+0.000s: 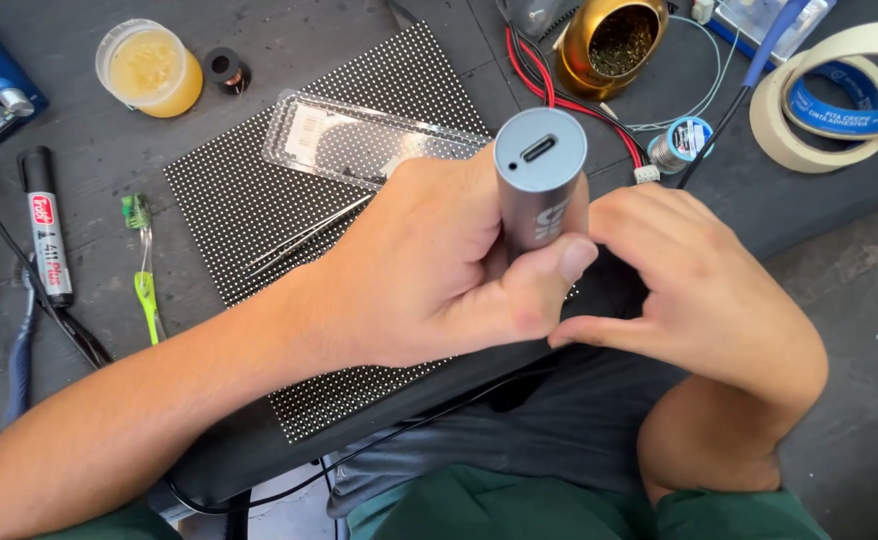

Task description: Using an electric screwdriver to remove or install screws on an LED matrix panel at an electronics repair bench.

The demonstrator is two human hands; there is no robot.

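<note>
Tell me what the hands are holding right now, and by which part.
The left hand grips a grey metal cylinder around its lower body, port end up. The right hand touches its base; whether it grips cannot be told.

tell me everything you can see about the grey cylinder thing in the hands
The grey cylinder looks like matte metal, with a flat round end facing the camera that holds a small oblong port and a tiny hole. It stands nearly upright above the dotted black panel. The left hand grips its body, thumb across the front; the right hand touches its lower part.
</note>
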